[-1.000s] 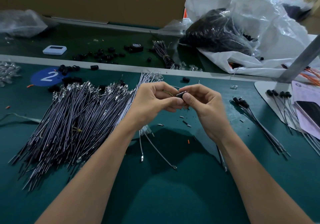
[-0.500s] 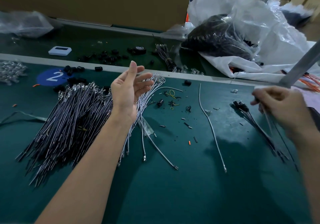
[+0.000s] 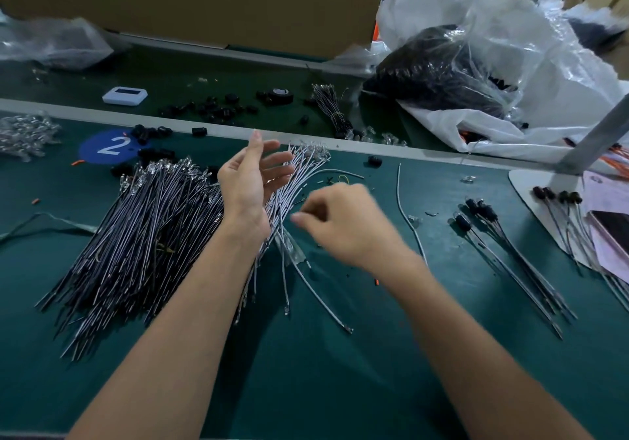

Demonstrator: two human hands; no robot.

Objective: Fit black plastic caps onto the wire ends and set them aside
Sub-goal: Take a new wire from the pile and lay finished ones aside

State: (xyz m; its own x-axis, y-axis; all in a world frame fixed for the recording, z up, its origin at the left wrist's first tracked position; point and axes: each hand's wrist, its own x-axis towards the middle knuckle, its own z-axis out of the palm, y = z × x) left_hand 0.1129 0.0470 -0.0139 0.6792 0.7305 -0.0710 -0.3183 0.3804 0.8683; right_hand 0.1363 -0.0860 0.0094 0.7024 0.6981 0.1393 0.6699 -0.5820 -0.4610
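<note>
A big pile of uncapped wires (image 3: pixel 136 235) fans across the green mat on the left. My left hand (image 3: pixel 252 181) hovers above its right edge, palm turned right, fingers straight, holding nothing. My right hand (image 3: pixel 340 225) is blurred in the middle of the mat, fingers loosely curled, with nothing visible in it. Finished wires with black caps (image 3: pixel 483 215) lie in a row on the right. A single loose wire (image 3: pixel 408 221) lies between them and my right hand. Loose black caps (image 3: pixel 149 133) sit near the blue "2" sticker.
More black caps (image 3: pixel 218 109) and a tape roll (image 3: pixel 280 95) lie on the far strip beside a white device (image 3: pixel 124 95). Plastic bags (image 3: pixel 476 65) crowd the back right. A metal stand (image 3: pixel 585 140), its white base and papers (image 3: pixel 606 221) occupy the right edge.
My hands parted after working a cap together. My right hand swung out to the capped wires on the right, then came back empty to the centre. My left hand stayed raised and open.
</note>
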